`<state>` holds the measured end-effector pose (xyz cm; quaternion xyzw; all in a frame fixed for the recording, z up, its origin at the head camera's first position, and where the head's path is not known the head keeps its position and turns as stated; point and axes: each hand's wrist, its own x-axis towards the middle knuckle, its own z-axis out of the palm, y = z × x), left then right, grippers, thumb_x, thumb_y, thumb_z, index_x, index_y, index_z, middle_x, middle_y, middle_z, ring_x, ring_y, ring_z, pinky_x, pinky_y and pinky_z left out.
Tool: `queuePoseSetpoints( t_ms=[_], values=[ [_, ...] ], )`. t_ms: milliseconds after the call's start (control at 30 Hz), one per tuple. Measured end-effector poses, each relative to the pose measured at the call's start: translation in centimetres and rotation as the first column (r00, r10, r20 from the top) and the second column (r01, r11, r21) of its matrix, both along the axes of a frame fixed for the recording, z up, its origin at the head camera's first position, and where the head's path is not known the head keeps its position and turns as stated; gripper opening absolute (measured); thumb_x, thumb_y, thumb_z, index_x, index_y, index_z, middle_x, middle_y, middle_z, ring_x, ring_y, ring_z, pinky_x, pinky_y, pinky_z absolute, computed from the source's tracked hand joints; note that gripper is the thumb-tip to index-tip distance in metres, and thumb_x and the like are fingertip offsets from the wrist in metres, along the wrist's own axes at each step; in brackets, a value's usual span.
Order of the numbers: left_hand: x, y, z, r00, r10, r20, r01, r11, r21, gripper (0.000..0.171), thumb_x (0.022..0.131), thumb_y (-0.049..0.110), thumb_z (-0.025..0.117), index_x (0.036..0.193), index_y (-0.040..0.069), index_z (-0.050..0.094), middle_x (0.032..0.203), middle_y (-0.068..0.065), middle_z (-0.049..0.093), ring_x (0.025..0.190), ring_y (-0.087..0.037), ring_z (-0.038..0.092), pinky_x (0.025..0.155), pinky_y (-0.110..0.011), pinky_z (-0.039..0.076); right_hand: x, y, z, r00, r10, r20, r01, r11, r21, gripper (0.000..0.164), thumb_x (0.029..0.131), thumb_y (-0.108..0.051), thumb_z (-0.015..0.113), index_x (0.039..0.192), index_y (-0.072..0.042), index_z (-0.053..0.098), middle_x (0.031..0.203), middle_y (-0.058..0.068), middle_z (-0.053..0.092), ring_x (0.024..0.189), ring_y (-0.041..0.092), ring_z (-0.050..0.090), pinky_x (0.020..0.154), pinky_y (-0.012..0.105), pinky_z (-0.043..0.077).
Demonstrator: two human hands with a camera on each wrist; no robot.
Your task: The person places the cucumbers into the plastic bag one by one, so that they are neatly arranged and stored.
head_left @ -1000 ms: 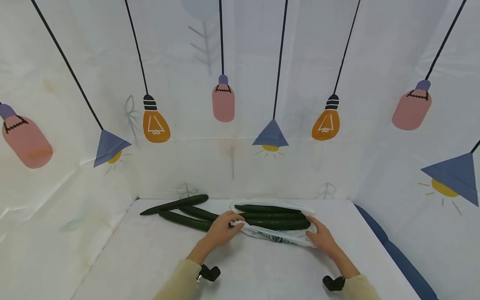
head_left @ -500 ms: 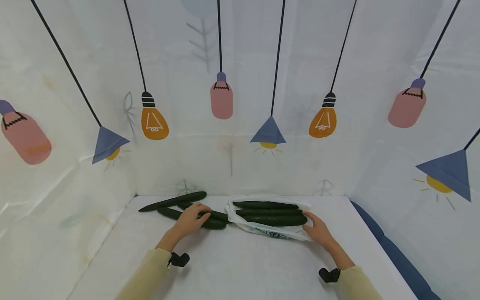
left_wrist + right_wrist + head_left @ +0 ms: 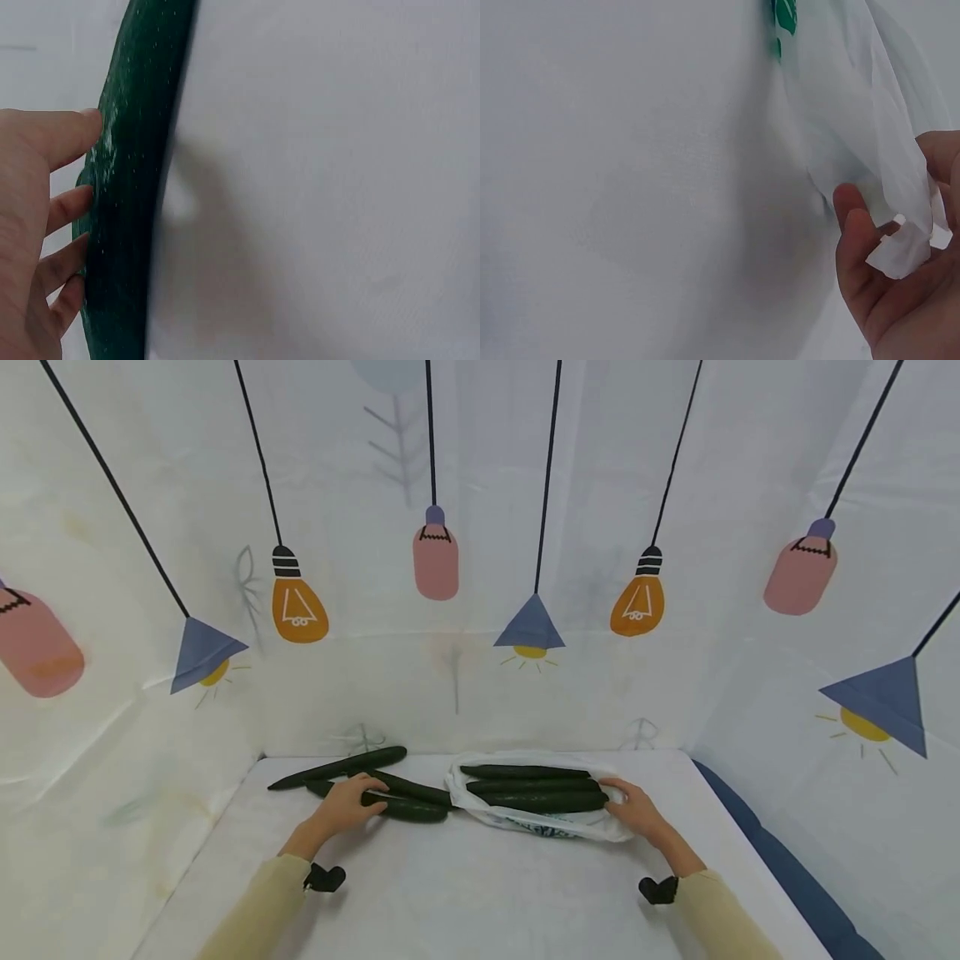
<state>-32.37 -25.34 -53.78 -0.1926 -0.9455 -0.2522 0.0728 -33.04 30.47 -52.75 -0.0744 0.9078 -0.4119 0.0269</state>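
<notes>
From here I see three pale walls (image 3: 345, 693) of sheet material, slightly creased, around a white desk (image 3: 480, 893). On them are printed blue lamps (image 3: 531, 625), orange bulbs (image 3: 300, 612) and pink bulbs (image 3: 435, 568), hanging from black cords (image 3: 431, 433). A dark blue object (image 3: 785, 868) is beside the desk's right edge. The light is soft.

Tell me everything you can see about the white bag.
The white bag, apparently thin, crinkled plastic, lies lengthwise from left to right near the far edge of the white table. Green print shows on its near side. It is open at the top, showing three cucumbers inside. The right hand pinches its right end; a loose cucumber reaches its left end, contact unclear.
</notes>
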Motion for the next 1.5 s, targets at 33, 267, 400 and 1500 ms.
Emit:
queuePoseSetpoints(
  t_ms=[33,267,400,1500],
  values=[
    [0.0,-0.3,-0.1,1.0,-0.002,-0.006,0.002,1.0,-0.013,0.03,0.088,0.033,0.073,0.114,0.018,0.07,0.11,0.001,0.062,0.097,-0.028,0.062,0.084,-0.051,0.048,-0.1,0.0,0.1,1.0,0.006,0.005,-0.006,1.0,-0.007,0.042,0.091,-0.003,0.061,0.133,0.0,0.056,0.14,0.028,0.045,0.132,0.048,0.033,0.102,0.063,0.03],
    [0.1,-1.6,-0.3,1.0,-0.001,0.021,0.003,0.994,-0.108,0.038,0.083,0.032,0.078,0.116,0.016,0.069,0.11,-0.003,0.065,0.106,-0.034,0.06,0.094,-0.065,0.035,-0.7,-0.3,-0.2,0.999,0.017,0.04,-0.017,1.0,0.012,0.042,0.09,-0.001,0.058,0.131,0.007,0.055,0.137,0.031,0.046,0.13,0.05,0.035,0.102,0.061,0.032],
    [-0.2,-1.9,0.3,0.999,0.013,0.044,-0.007,0.991,-0.136,0.04,0.082,0.027,0.079,0.118,0.014,0.068,0.115,-0.008,0.064,0.11,-0.036,0.058,0.094,-0.066,0.034,-1.0,-0.5,-0.1,1.0,-0.008,0.018,0.007,0.999,0.04,0.053,0.088,0.001,0.055,0.139,0.011,0.044,0.142,0.033,0.039,0.132,0.05,0.031,0.103,0.062,0.029],
    [2.9,-4.0,-1.1,0.995,-0.103,0.008,0.104,0.994,-0.018,0.034,0.083,0.023,0.079,0.114,0.02,0.066,0.109,0.005,0.064,0.096,-0.021,0.061,0.08,-0.045,0.049,-1.2,-1.3,0.2,0.998,-0.054,-0.025,0.056,0.991,0.118,0.072,0.079,0.003,0.055,0.147,0.009,0.031,0.145,0.033,0.034,0.129,0.05,0.035,0.099,0.061,0.035]
  ],
)
